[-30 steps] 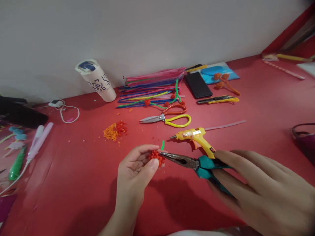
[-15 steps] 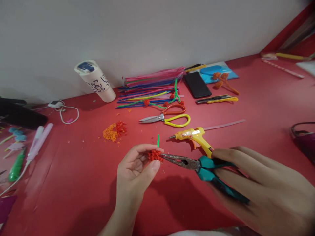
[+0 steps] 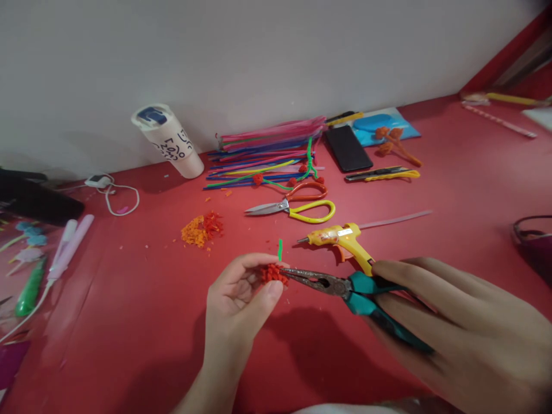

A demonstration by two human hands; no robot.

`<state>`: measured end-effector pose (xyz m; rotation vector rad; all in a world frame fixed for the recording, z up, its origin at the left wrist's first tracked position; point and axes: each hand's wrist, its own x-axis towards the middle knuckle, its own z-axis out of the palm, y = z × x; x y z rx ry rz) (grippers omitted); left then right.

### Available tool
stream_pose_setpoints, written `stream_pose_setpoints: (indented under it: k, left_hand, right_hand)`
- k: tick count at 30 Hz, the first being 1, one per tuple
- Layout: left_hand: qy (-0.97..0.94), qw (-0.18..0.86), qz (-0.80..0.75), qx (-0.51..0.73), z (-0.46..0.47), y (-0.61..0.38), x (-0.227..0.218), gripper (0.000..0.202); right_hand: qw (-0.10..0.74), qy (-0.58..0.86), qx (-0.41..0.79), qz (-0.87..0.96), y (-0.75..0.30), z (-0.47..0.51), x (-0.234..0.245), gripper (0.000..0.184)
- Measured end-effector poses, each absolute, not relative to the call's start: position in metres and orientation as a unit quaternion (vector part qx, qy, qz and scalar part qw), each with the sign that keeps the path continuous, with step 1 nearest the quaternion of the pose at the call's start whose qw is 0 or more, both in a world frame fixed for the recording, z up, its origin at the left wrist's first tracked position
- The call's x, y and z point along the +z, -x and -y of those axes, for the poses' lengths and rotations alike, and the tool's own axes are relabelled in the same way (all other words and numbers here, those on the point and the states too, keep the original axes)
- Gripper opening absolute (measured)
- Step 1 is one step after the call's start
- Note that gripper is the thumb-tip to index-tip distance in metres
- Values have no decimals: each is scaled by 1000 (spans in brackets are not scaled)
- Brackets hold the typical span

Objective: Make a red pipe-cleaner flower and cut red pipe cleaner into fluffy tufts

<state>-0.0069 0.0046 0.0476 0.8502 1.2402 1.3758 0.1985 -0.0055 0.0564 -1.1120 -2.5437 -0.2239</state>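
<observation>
My left hand (image 3: 236, 300) pinches a small red pipe-cleaner flower (image 3: 272, 272) with a short green stem (image 3: 280, 249) sticking up. My right hand (image 3: 457, 328) grips the teal handles of needle-nose pliers (image 3: 340, 286). The plier tips touch the right side of the red flower. Both hands hover just above the red tabletop (image 3: 129, 322).
A yellow glue gun (image 3: 342, 240) lies just behind the pliers. Further back lie yellow-handled scissors (image 3: 293, 207), a bundle of coloured pipe cleaners (image 3: 267, 155), a black phone (image 3: 347, 148), a utility knife (image 3: 382, 173) and a white tube (image 3: 168, 140). Orange and red trimmings (image 3: 201, 227) sit to the left.
The green stem has swung from tilting right to standing more upright, and the flower has turned slightly in my left fingers. The pliers have stayed at the flower.
</observation>
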Motion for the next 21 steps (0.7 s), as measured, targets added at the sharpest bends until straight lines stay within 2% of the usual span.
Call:
stream_pose_setpoints:
  k: [4,15,19,21]
  left_hand:
    - [-351,529,-523,569,-4,6,48,15]
    - [-333,576,-510,545,-5,14,42,13]
    - [-336,563,-502,563,-6,12,45,15]
    - [-344,545,-497,581,-7,10,46,19]
  right_hand:
    - [156,375,-113,907,-199,6,57,34]
    - [147,366,-177,902,-204,14,50,30]
    - [157,395,-133,895,-200,12,54,16]
    - [190,418,-88,884,-199,11,57,9]
